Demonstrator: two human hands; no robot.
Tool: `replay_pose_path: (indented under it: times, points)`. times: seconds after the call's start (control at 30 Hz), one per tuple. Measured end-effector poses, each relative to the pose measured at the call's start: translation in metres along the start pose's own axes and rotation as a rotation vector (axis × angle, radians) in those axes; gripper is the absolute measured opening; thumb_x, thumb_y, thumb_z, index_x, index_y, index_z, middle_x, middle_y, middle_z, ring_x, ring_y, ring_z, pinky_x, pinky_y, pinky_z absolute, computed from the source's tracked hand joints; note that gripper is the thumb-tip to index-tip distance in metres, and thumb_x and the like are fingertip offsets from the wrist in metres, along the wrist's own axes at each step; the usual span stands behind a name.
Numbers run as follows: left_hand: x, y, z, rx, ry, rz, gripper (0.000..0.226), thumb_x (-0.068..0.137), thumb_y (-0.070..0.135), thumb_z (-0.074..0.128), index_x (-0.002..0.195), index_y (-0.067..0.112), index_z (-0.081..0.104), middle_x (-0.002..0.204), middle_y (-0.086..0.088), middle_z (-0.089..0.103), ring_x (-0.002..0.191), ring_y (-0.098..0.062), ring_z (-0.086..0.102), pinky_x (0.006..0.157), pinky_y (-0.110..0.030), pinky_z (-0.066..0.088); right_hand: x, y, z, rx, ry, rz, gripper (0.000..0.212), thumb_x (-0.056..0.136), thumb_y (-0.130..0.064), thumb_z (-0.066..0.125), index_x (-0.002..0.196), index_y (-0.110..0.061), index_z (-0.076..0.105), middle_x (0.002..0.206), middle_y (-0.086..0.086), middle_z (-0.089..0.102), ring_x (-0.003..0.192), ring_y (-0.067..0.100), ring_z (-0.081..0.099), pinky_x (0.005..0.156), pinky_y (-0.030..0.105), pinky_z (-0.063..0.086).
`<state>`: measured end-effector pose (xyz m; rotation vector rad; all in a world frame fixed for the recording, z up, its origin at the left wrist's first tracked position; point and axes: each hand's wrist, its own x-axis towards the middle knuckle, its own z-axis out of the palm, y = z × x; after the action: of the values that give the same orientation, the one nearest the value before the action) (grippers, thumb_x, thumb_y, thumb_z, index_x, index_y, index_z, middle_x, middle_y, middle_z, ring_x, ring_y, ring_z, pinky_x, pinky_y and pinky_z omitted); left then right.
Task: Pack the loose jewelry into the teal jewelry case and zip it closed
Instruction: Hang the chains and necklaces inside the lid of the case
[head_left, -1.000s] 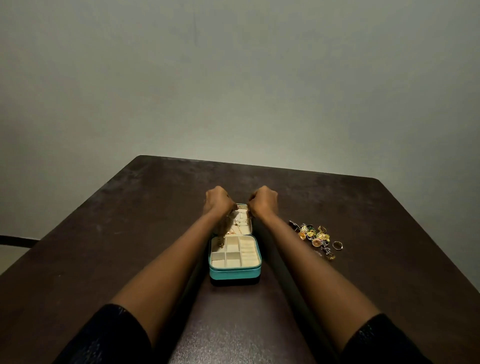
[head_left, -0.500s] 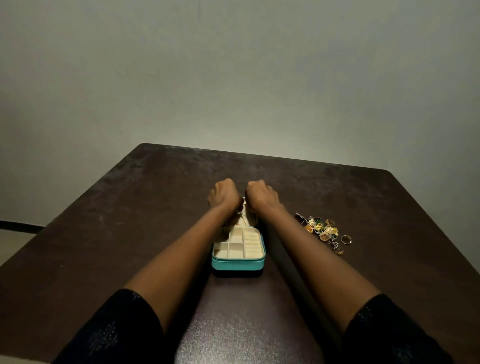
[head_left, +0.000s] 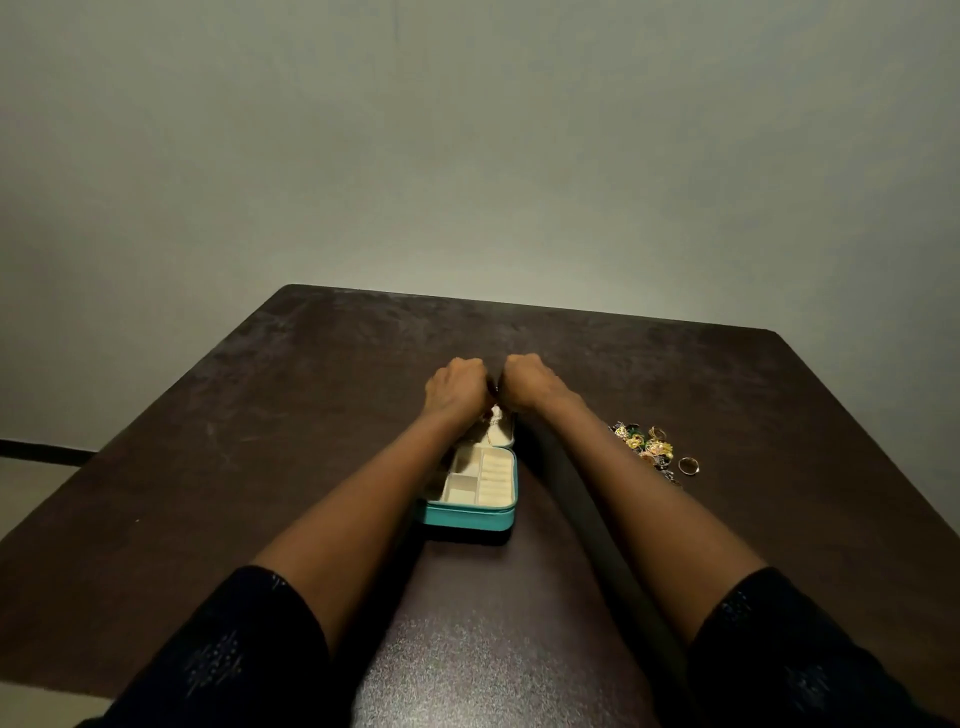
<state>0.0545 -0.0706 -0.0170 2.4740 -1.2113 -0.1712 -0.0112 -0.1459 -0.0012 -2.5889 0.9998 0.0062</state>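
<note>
The teal jewelry case lies open in the middle of the table, its cream tray of small compartments facing up. The lid lies open on the far side, and a thin gold necklace chain runs down its lining. My left hand and my right hand sit knuckles-up, close together over the lid's far edge. Their fingers curl under and pinch the chain's top end, and the fingertips are hidden. Loose jewelry lies in a pile to the right of my right forearm, with a gold ring beside it.
The dark brown table stands against a plain grey wall. A dark bar shows past the table's left edge. My left forearm covers the left side of the case.
My hands have moved from the lid's two far corners to meet at the middle of its far edge. The view has shifted slightly; the case and the pile have stayed put.
</note>
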Motion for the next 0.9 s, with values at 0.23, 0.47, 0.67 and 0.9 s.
replay_pose_path:
  times: [0.23,0.47,0.67,0.9]
  points:
    - [-0.003,0.005,-0.014,0.089,-0.125,0.05,0.023,0.084,0.013,0.059,0.103,0.003,0.066,0.108,-0.021,0.063,0.1,-0.037,0.062,0.079,-0.039,0.049,-0.005,0.002,0.0,-0.047,-0.028,-0.006,0.025,0.086,-0.008,0.052,0.109,-0.001,0.061,0.116,0.017,0.061,0.101,0.034,0.063,0.077,0.035,0.052]
    - [-0.005,-0.003,-0.026,-0.157,-0.246,-0.076,0.021,0.076,0.008,0.073,0.097,0.004,0.073,0.102,-0.016,0.07,0.09,-0.026,0.069,0.083,-0.038,0.057,-0.013,0.004,0.006,0.005,0.055,0.008,0.028,0.085,0.0,0.049,0.11,0.003,0.061,0.118,0.025,0.059,0.105,0.04,0.06,0.079,0.037,0.05]
    - [-0.016,-0.007,-0.043,-0.524,-0.4,-0.281,0.01,0.086,-0.005,0.059,0.077,-0.001,0.062,0.08,-0.016,0.064,0.063,-0.021,0.061,0.066,-0.03,0.055,-0.019,0.001,0.001,0.125,0.06,0.065,0.028,0.083,0.0,0.053,0.109,0.003,0.064,0.114,0.025,0.062,0.102,0.039,0.062,0.079,0.038,0.052]
    - [-0.013,-0.03,-0.043,-0.465,-0.131,-0.417,0.009,0.088,0.005,0.06,0.09,-0.001,0.067,0.091,-0.015,0.067,0.078,-0.022,0.067,0.067,-0.028,0.057,-0.024,-0.003,-0.006,0.252,-0.003,0.116,0.021,0.082,-0.003,0.063,0.101,0.005,0.068,0.104,0.019,0.069,0.089,0.026,0.07,0.082,0.037,0.057]
